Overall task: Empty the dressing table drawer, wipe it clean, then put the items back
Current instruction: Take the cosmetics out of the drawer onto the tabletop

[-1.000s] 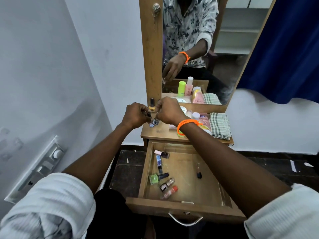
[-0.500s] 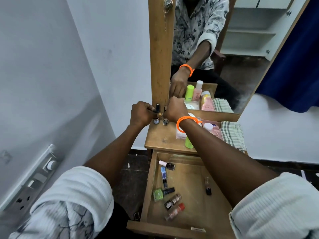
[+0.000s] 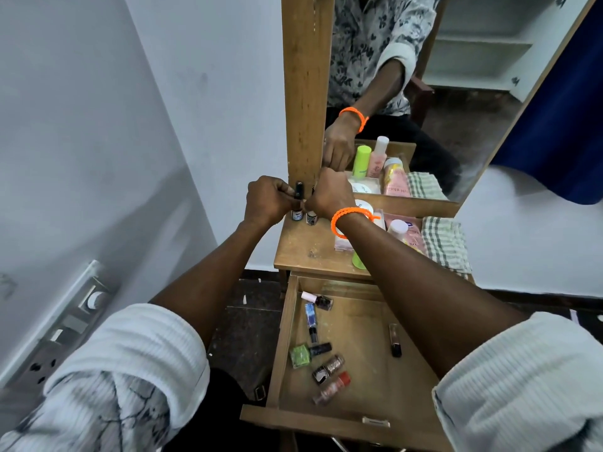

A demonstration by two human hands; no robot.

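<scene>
The wooden drawer [image 3: 284,340] stands pulled out under the dressing table top [image 3: 306,252]. Several nail polish bottles [image 3: 328,370] lie along its left side, and a dark tube [image 3: 394,340] lies near the middle. At the top's back left corner my left hand [image 3: 266,200] grips the black cap of a small dark bottle [image 3: 297,203] standing there. My right hand [image 3: 328,197], with an orange bracelet on the wrist, is curled over a second small bottle [image 3: 311,218] beside the first; its fingers are hidden from me.
A green bottle [image 3: 359,259], pink bottles [image 3: 403,231], a white jar and a checked cloth [image 3: 445,244] crowd the top's right half. The mirror [image 3: 424,93] rises behind, with a wooden post [image 3: 306,86] at its left. A wall socket panel [image 3: 65,324] is at the left.
Both hands have come down from above the table top and now set the two small bottles on its back left corner. The view has moved closer.
</scene>
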